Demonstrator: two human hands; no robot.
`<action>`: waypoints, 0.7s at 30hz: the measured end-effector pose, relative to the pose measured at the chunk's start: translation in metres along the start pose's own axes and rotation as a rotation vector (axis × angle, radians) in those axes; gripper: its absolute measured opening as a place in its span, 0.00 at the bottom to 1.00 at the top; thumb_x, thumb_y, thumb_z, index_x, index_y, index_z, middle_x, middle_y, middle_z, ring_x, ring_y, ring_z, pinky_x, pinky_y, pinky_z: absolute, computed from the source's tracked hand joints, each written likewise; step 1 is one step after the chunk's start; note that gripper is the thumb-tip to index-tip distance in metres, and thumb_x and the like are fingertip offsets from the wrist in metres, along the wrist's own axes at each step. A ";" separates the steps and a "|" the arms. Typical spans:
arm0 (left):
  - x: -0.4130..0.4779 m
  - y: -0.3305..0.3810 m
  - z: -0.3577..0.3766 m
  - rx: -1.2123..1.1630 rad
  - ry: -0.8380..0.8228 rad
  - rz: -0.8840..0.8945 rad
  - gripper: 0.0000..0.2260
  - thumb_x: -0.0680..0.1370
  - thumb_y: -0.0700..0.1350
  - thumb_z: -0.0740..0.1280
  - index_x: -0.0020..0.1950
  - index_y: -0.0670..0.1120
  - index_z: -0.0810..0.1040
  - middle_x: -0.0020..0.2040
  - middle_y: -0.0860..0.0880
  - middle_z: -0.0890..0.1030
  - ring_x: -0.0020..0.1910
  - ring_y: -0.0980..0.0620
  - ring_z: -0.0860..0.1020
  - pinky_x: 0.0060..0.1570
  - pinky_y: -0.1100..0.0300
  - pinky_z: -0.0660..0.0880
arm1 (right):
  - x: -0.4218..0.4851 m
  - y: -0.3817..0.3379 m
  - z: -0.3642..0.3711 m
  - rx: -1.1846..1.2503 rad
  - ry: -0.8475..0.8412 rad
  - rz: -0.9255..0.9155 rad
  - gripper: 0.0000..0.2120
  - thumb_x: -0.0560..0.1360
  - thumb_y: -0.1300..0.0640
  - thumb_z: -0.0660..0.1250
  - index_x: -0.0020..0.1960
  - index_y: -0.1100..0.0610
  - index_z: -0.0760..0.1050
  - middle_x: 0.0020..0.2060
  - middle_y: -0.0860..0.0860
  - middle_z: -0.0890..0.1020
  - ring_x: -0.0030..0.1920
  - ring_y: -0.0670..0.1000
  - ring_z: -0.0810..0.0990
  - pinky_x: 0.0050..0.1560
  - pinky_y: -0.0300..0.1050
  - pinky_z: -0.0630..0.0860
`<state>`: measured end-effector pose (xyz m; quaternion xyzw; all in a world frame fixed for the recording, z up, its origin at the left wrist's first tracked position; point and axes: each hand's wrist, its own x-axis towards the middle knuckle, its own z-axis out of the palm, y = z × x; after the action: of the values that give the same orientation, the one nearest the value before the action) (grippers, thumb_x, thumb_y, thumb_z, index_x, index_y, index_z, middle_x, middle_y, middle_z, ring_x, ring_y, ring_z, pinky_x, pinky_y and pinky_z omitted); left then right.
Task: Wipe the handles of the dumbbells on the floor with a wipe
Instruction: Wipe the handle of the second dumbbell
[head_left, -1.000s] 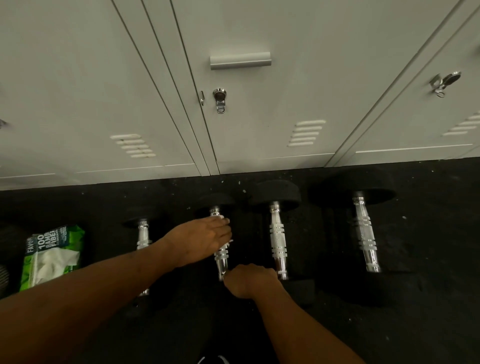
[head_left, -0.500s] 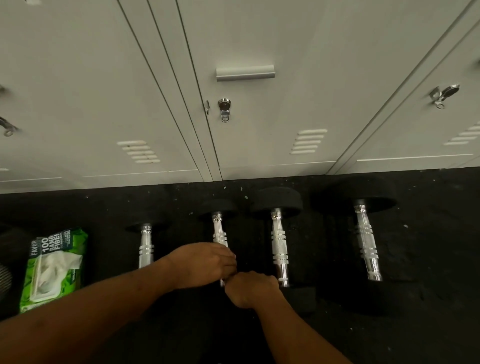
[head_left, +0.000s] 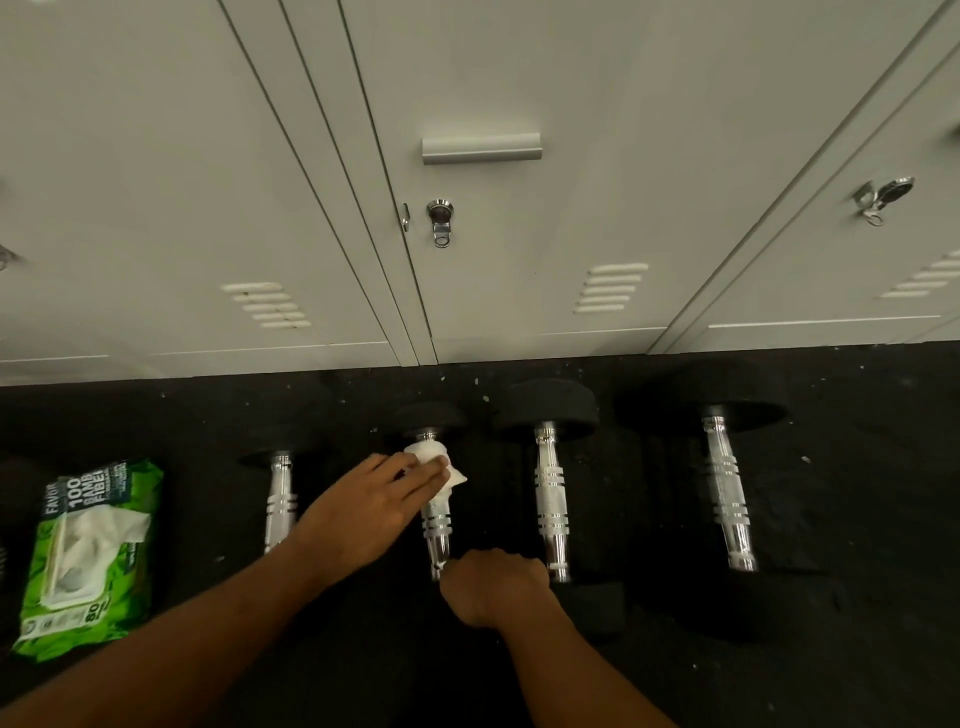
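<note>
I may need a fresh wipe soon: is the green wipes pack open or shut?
Open: a crumpled white sheet shows through the top opening of the green wipes pack.

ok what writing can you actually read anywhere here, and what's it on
"FAVOR": upper left edge of the green wipes pack
"100": top of the pack
"BAMB" and "FIBE", both cut off: under the "100"
"80": near edge of the pack
Small print on the pack: too blurred to read
Lockers and dumbbells: no text shows
</note>
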<state>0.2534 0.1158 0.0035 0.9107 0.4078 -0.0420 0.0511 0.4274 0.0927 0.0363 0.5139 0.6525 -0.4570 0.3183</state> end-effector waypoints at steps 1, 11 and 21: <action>-0.001 0.005 0.005 -0.054 0.046 -0.060 0.29 0.65 0.39 0.76 0.66 0.44 0.77 0.65 0.47 0.78 0.57 0.47 0.79 0.52 0.53 0.79 | 0.000 0.000 0.000 -0.003 -0.001 0.001 0.20 0.81 0.51 0.50 0.63 0.59 0.73 0.61 0.57 0.77 0.60 0.59 0.75 0.58 0.56 0.67; 0.040 0.049 -0.004 -1.016 0.417 -1.259 0.10 0.79 0.50 0.66 0.48 0.43 0.79 0.45 0.50 0.80 0.44 0.54 0.78 0.36 0.71 0.67 | 0.001 -0.001 0.000 -0.004 0.010 0.024 0.21 0.80 0.50 0.49 0.67 0.56 0.71 0.65 0.56 0.74 0.64 0.59 0.73 0.61 0.55 0.67; 0.049 0.024 0.017 -1.529 0.274 -1.383 0.14 0.81 0.39 0.59 0.42 0.48 0.80 0.45 0.41 0.82 0.42 0.47 0.79 0.46 0.53 0.76 | -0.002 0.000 -0.002 0.000 0.019 0.007 0.20 0.81 0.52 0.50 0.64 0.60 0.72 0.63 0.58 0.76 0.62 0.60 0.74 0.61 0.55 0.67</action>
<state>0.3032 0.1333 -0.0174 0.1995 0.7612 0.3116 0.5327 0.4282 0.0932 0.0390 0.5205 0.6539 -0.4508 0.3135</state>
